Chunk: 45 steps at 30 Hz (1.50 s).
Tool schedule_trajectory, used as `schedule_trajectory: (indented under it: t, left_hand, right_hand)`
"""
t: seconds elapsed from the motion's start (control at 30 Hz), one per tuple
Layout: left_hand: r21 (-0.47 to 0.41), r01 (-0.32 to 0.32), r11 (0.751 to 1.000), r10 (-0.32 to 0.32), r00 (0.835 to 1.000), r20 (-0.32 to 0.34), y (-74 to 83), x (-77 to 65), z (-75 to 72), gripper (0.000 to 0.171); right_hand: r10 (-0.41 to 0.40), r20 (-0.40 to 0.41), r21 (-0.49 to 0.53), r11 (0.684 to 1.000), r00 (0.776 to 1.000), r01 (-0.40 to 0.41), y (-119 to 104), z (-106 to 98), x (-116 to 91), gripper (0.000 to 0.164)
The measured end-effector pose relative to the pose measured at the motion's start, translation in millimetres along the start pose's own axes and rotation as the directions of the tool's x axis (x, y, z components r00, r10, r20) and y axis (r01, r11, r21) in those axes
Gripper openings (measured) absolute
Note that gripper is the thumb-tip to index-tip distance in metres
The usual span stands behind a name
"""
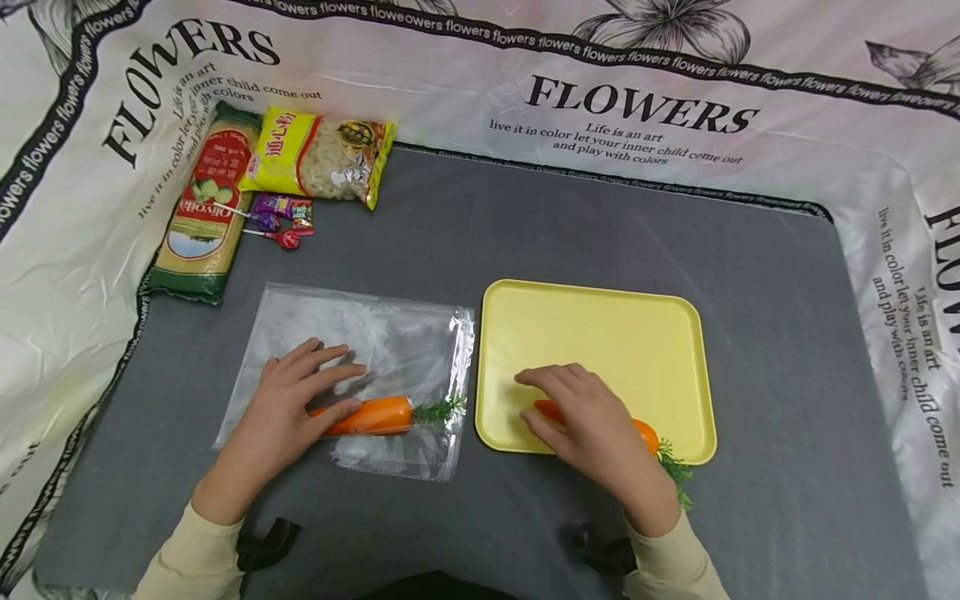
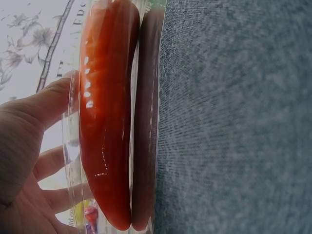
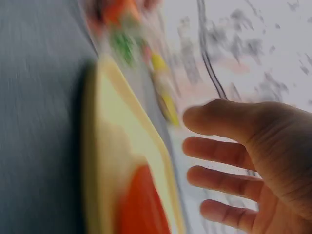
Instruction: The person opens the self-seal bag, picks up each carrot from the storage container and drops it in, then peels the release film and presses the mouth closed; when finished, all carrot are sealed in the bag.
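Note:
An orange carrot [image 1: 378,415] with green leaves lies along the front part of a clear plastic bag [image 1: 322,312], leaves toward the bag's right edge. My left hand [image 1: 288,404] is over the bag with fingers spread, its thumb at the carrot's narrow end. In the left wrist view, clear film shows around that carrot [image 2: 107,112], and the thumb is right at the film's edge. A second carrot [image 1: 645,435] rests on the yellow tray [image 1: 600,321], its leaves over the front right rim. Above it, partly hiding it, is my right hand [image 1: 592,421], fingers apart and holding nothing.
At the back left, a pasta pack [image 1: 206,208] and a yellow bag of pasta [image 1: 322,158] lie together. Beside them are several small candies, including a red lollipop [image 1: 287,239]. A grey cloth [image 1: 780,350] covers the table, bordered by white flower-print sheeting [image 1: 450,92].

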<state>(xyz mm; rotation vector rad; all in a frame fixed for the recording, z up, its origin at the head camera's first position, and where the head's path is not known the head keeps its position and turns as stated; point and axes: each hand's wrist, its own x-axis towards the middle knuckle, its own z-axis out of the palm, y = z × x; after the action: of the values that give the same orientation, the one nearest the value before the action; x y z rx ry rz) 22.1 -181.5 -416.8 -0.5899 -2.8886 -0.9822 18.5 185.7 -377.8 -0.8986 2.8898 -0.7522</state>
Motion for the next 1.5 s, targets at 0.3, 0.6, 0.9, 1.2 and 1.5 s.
schedule_trajectory:
  t: [0.3, 0.6, 0.9, 1.2, 1.5]
  left_hand:
    - [-0.008, 0.018, 1.0, -0.018, 1.0, 0.02, 0.2, -1.5, -2.3, 0.045]
    - [-0.004, 0.006, 1.0, -0.006, 1.0, 0.006, -0.4, -1.8, -1.7, 0.046]
    - [-0.001, 0.005, 1.0, -0.005, 1.0, 0.001, 0.2, -2.9, -1.6, 0.047]
    - [0.0, 0.003, 1.0, -0.003, 1.0, -0.002, 0.3, -3.3, -1.3, 0.046]
    - [-0.003, -0.023, 1.0, 0.023, 1.0, -0.021, 1.8, -3.3, -0.5, 0.043]
  right_hand:
    - [0.293, 0.049, -0.1, 0.953, 0.955, -0.287, 35, -44, -67, 0.052]
    - [0.407, 0.106, -0.107, 0.912, 0.907, -0.397, 49, -43, -95, 0.054]
    - [0.322, 0.062, -0.065, 0.946, 0.945, -0.318, 54, -37, -92, 0.054]
    - [0.223, 0.01, 0.018, 0.975, 0.975, -0.223, 52, -44, -72, 0.051]
    - [0.14, 0.012, 0.06, 0.988, 0.99, -0.141, 41, -40, -35, 0.048]
